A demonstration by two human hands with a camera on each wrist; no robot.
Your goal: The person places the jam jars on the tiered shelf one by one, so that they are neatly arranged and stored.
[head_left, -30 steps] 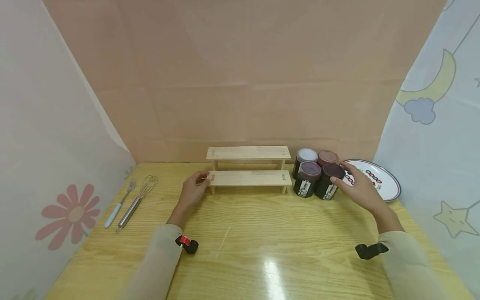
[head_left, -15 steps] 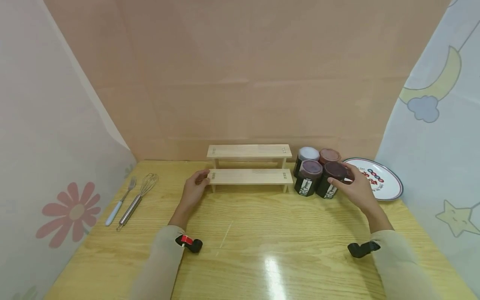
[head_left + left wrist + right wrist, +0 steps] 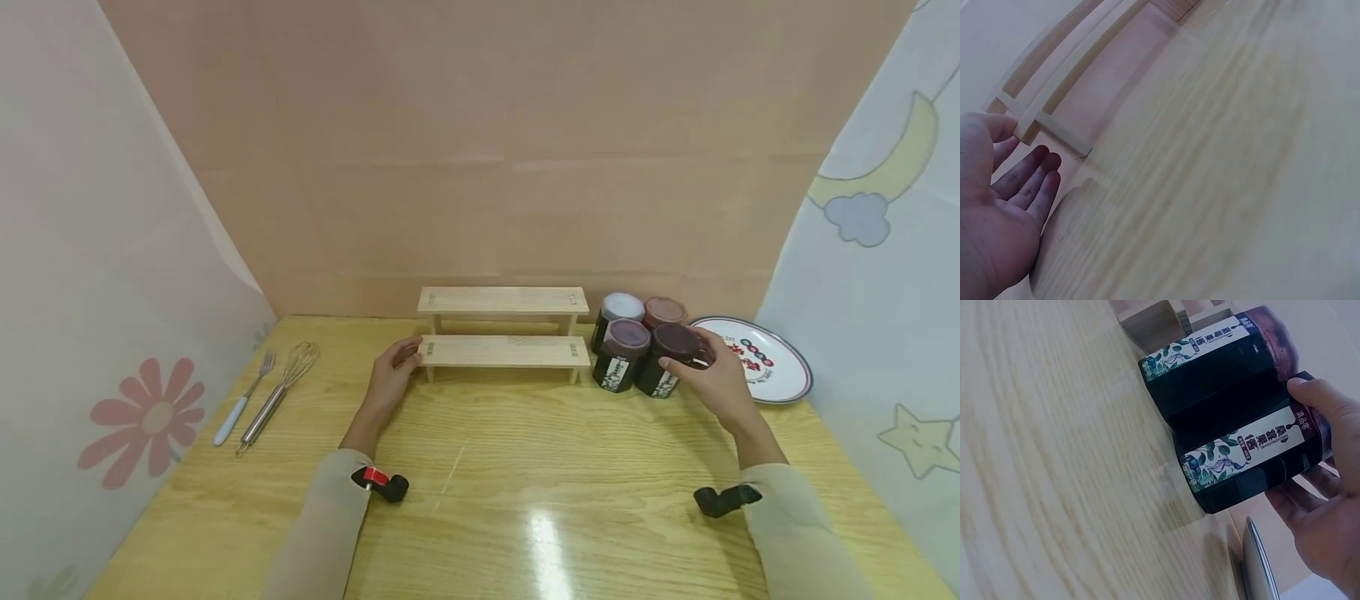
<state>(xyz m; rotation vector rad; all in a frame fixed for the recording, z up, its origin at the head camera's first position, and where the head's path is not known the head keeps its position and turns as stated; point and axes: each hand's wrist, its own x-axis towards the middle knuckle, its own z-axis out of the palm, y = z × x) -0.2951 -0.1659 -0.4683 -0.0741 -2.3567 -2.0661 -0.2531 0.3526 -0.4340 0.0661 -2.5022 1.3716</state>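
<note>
A two-tier wooden display rack [image 3: 504, 351] stands at the back of the table. My left hand [image 3: 390, 377] holds the left end of its lower shelf between thumb and forefinger; in the left wrist view the other fingers [image 3: 1029, 181] extend loosely below. To the rack's right, several dark jam jars stand in a tight cluster. My right hand [image 3: 716, 379] grips the front right jam jar [image 3: 1254, 456], which has a dark lid, thumb in front and fingers around the far side. Against it stands a purple-lidded jar [image 3: 621, 358]. Behind are a white-lidded jar [image 3: 622, 307] and a reddish-brown-lidded jar [image 3: 665, 311].
A white oval plate [image 3: 783, 375] with a printed rim lies right of the jars, partly behind my right hand. At the left lie a fork [image 3: 243, 400] with a pale blue handle and a metal whisk [image 3: 277, 398]. Cloth walls enclose the table's back and sides.
The right forearm has shifted slightly left, while the right hand stays around the front right jar. The left hand keeps its place on the rack. The whole view has drifted slightly.
</note>
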